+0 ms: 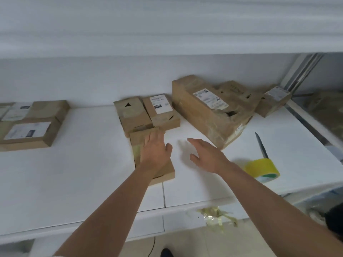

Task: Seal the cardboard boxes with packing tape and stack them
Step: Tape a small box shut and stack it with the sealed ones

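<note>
Our left hand (155, 151) lies flat, fingers straight, on the small flat cardboard box (152, 156), whose long axis runs away from us toward the two small boxes (146, 113) just beyond that grip. Our right hand (205, 154) hovers spread and empty over the white surface (83, 164), just right of the box. We judge the yellow tape roll (262, 170) nearer this grip.

1 head-worn wide-angle camera looks forward and steeply down from standing height over a white table (204, 191), close enough that both forearms reach in from the bottom edge, with cardboard boxes (209, 110) across mid-frame, the wall behind them, and floor below the near edge.
</note>
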Demonstrator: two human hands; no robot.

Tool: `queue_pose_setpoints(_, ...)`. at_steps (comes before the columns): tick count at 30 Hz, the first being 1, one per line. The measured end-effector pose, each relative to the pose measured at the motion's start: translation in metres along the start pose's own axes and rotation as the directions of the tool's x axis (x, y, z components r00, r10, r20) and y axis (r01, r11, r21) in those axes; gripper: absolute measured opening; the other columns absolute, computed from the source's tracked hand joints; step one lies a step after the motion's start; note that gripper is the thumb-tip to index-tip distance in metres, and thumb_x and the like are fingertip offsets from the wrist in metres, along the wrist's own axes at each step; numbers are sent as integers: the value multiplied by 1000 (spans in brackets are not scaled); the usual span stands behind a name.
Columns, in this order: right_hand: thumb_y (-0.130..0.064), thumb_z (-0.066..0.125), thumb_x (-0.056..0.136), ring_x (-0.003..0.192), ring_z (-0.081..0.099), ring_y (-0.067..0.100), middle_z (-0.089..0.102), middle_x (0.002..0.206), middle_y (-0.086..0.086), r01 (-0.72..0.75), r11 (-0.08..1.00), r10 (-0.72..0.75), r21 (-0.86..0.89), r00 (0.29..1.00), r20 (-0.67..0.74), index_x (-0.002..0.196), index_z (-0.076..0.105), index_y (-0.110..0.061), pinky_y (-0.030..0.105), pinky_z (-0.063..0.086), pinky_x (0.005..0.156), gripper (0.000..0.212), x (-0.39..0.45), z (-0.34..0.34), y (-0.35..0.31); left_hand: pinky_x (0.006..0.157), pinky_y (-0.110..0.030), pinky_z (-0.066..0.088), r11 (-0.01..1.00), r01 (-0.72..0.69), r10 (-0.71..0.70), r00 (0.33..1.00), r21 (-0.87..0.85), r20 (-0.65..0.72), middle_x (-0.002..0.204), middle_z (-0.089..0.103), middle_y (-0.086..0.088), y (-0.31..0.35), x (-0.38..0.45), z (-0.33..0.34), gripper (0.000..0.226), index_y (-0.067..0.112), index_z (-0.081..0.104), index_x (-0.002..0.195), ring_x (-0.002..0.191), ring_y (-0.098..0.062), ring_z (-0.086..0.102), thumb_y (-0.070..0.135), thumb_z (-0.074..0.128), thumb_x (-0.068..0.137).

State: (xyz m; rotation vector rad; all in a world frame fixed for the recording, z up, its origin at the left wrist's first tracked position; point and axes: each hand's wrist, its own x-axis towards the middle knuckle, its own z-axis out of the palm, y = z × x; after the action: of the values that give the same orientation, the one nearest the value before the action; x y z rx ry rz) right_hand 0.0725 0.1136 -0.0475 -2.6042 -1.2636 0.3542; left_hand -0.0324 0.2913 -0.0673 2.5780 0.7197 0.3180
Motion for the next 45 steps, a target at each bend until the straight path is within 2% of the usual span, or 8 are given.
queue_pose_setpoints(5, -45, 43, 100, 127, 48, 23, 42, 147, 2, 69, 993, -82, 96, 988, 134, 153, 22, -23, 42, 44, 99, 62, 38, 14, -28, 111, -43, 33, 952, 300, -302, 953, -53, -23, 153, 26, -7, -29, -13, -10, 59, 18, 31, 146, 139, -31, 24, 34, 52, 93)
queue_pose_setpoints(10, -46, 48, 97, 100, 61, 19, 64, 113, -2, 76, 943, -146, 323, 969, 198, 132, 43, -24, 43, 51, 90, 42, 41, 35, -45, 104, -44, 39, 915, 389, -389, 921, -112, 16, 153, 25, -2, -27, -25, -8, 54, 21, 38, 141, 142, -25, 18, 38, 53, 92)
queue_pose_setpoints(18, -50, 48, 95, 82, 60, 23, 65, 94, 1, 154, 978, -167, 139, 982, 87, 149, 19, -21, 35, 46, 64, 68, -6, 32, 3, 111, -46, 34, 955, 296, -291, 951, -34, 104, 159, 22, 2, 31, -45, 14, 55, 23, 39, 150, 147, -22, 16, 36, 51, 98)
queue_pose_setpoints(24, -55, 38, 98, 90, 61, 31, 66, 100, 8, 273, 962, -273, -18, 962, 13, 147, 28, -17, 37, 42, 68, 62, -28, 25, 36, 113, -44, 34, 942, 295, -293, 955, -163, 39, 159, 28, 1, 47, -64, 29, 53, 25, 44, 149, 145, -25, 29, 22, 56, 97)
queue_pose_setpoints(29, -49, 37, 100, 90, 59, 33, 65, 96, 7, 357, 917, -377, -181, 921, -96, 118, 46, -13, 38, 32, 68, 41, -43, 15, 54, 110, -46, 35, 938, 343, -342, 939, -53, 11, 160, 23, 3, 59, -84, 35, 53, 32, 41, 147, 146, -30, 22, 42, 57, 97)
queue_pose_setpoints(35, -47, 38, 97, 106, 54, 29, 64, 105, 3, 211, 922, -257, -324, 961, -104, 107, 57, -16, 41, 36, 87, 38, -50, -16, 80, 114, -49, 32, 928, 363, -368, 929, 85, 39, 159, 18, -6, 76, -78, 47, 77, 23, 39, 135, 142, -35, 24, 74, 58, 81)
queue_pose_setpoints(41, -49, 38, 96, 101, 60, 25, 67, 107, -1, 47, 954, -69, -297, 995, -65, 114, 59, -20, 39, 34, 87, 40, -47, -40, 116, 124, -47, -1, 945, 151, -172, 984, 289, 46, 167, -1, -7, 80, -72, 56, 78, 24, 20, 155, 153, -30, -5, 67, 39, 93)
queue_pose_setpoints(45, -52, 35, 97, 95, 61, 22, 68, 101, -2, -9, 952, -4, -306, 999, -43, 108, 61, -19, 38, 33, 84, 44, -51, -44, 129, 124, -50, -1, 949, 58, -105, 985, 310, 137, 168, 0, -4, 90, -67, 60, 72, 22, 8, 160, 154, -28, -6, 54, 31, 100)
